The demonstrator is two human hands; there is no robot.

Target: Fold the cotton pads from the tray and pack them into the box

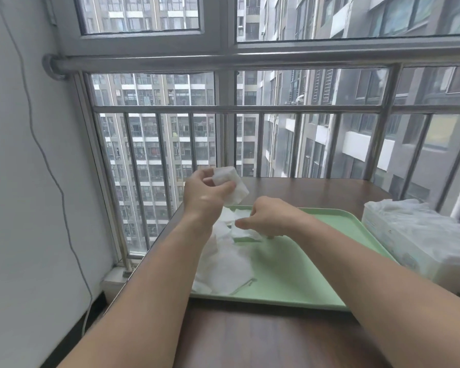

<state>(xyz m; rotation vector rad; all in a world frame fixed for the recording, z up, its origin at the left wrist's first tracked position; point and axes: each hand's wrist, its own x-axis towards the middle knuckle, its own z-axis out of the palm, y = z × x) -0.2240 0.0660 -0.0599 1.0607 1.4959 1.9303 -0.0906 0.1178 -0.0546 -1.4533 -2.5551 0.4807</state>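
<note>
A light green tray (298,269) lies on the brown table, with several white cotton pads (223,269) heaped in its left part. My left hand (202,192) is raised above the tray's far left corner and grips a small stack of folded pads (231,184). My right hand (266,216) is low over the pile, its fingers pinching a loose pad (242,232) at the edge. The white box (414,240), covered in crinkled clear plastic, stands to the right of the tray.
The brown table (250,338) ends at a steel window railing (223,110) directly behind the tray. A white wall with a hanging cable (51,168) is on the left.
</note>
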